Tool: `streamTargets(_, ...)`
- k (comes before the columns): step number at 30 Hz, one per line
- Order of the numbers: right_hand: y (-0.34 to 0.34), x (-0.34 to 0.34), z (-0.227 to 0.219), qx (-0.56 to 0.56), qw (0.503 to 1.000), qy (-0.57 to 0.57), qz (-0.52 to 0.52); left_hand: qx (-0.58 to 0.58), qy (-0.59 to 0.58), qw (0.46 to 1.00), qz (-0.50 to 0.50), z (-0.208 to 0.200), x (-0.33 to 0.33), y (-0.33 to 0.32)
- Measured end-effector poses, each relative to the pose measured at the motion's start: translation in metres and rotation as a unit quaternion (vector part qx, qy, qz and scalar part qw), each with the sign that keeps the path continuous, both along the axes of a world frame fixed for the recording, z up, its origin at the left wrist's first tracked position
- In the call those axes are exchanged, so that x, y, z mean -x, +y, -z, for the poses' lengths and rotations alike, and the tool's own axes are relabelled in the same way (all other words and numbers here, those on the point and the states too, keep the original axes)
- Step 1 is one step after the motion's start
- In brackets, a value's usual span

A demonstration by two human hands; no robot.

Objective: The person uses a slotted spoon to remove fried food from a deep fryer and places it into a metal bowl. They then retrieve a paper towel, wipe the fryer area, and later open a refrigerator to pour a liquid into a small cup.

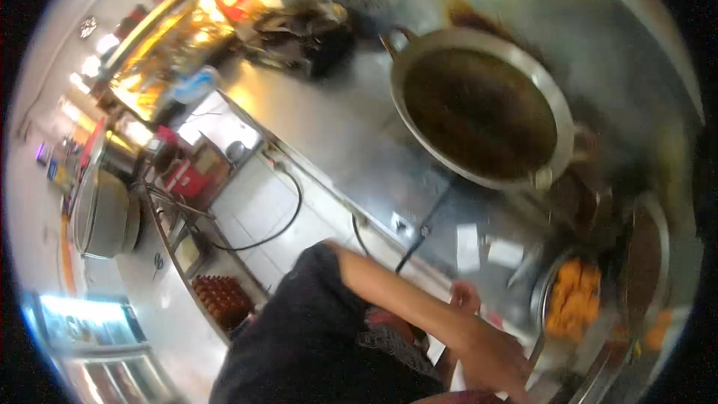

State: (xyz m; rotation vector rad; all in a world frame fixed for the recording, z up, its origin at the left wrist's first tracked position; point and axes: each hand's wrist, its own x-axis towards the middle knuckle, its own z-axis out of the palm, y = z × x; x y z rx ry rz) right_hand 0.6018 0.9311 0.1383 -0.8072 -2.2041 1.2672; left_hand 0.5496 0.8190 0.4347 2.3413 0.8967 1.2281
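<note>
My left arm, in a dark sleeve, reaches across the lower middle to the right. At its end my left hand (pixel 490 359) points down beside the metal counter; its fingers are smeared by motion, and what they touch cannot be made out. Nearest to it stands a round metal bowl (pixel 540 301) with orange pieces of food (pixel 572 299). A small pinkish shape (pixel 464 296) shows just beyond my forearm, too blurred to name. My right hand cannot be made out. Farther up, a large wok (pixel 404 93) holds dark brown liquid (pixel 479 112).
Two white rectangular pieces, one a card (pixel 467 247), lie near the bowl. Another dark pan (pixel 647 254) stands at the right. Black hoses (pixel 292 224) run by the tiled floor. Leftward, a second counter (pixel 142 284) bears scissors (pixel 158 260) and large pots (pixel 105 213); brown eggs (pixel 221 299) sit below.
</note>
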Motion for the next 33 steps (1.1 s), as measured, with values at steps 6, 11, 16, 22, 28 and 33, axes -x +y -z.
streamTargets(6,-0.112,0.096,-0.267,-0.084,0.939,0.324,-0.080,0.321,-0.303,0.872,-0.210,0.083,0.172,-0.197)
streamTargets(11,-0.192,0.219,-0.377,-0.320,0.760,0.553,-0.115,0.349,-0.458,0.694,-0.432,0.296,0.263,-0.372)
streamTargets(16,-0.313,0.337,-0.434,-0.376,0.665,0.615,-0.195,0.572,-0.291,0.353,-0.681,0.525,0.248,-0.654)
streamTargets(22,-0.466,0.444,-0.462,-0.403,0.634,0.620,-0.227,0.423,-0.430,0.226,-0.765,0.487,0.278,-0.867)
streamTargets(28,-0.523,0.559,-0.480,-0.384,0.649,0.614,-0.233,0.251,-0.474,0.209,-0.818,0.447,0.283,-0.986)
streamTargets(33,-0.535,0.683,-0.489,-0.313,0.689,0.612,-0.230,0.323,-0.591,0.192,-0.714,0.473,0.373,-0.938)
